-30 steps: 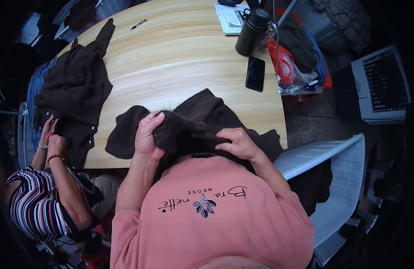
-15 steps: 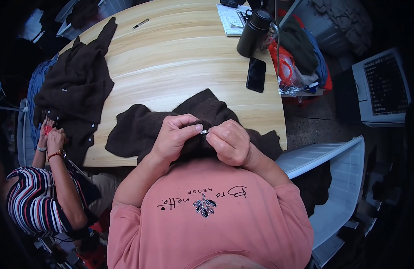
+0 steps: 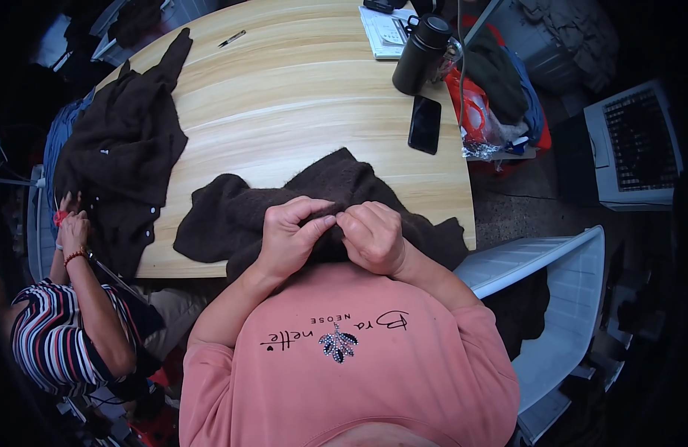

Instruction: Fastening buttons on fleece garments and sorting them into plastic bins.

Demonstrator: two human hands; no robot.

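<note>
Head view. Both forearms rise from the salmon-pink sweatshirt (image 3: 359,372) at the lower edge, elbows out, wrists bent inward so the hands meet at the near edge of the wooden table (image 3: 284,97).

Left hand (image 3: 292,238): back of hand up, fingers curled, thumb and forefinger pinched on a fold of the dark brown knit garment (image 3: 232,216). Right hand (image 3: 373,237): knuckles up, fingers clenched on the same fold, fingertips touching those of the left hand. What lies between the fingertips is too small to make out.

The garment lies bunched on the table's near edge, directly in front of the chest, one part spread to the left, another hanging off the edge to the right.

Surroundings: a second dark brown garment (image 3: 120,164) is spread on the table's left side; another person in a striped top (image 3: 46,343) sits there, hands (image 3: 72,223) at its lower edge. Far side of the table: black phone (image 3: 424,124), black flask (image 3: 421,54), pen (image 3: 231,38), papers (image 3: 385,30). A white plastic chair (image 3: 552,283) stands at right.
</note>
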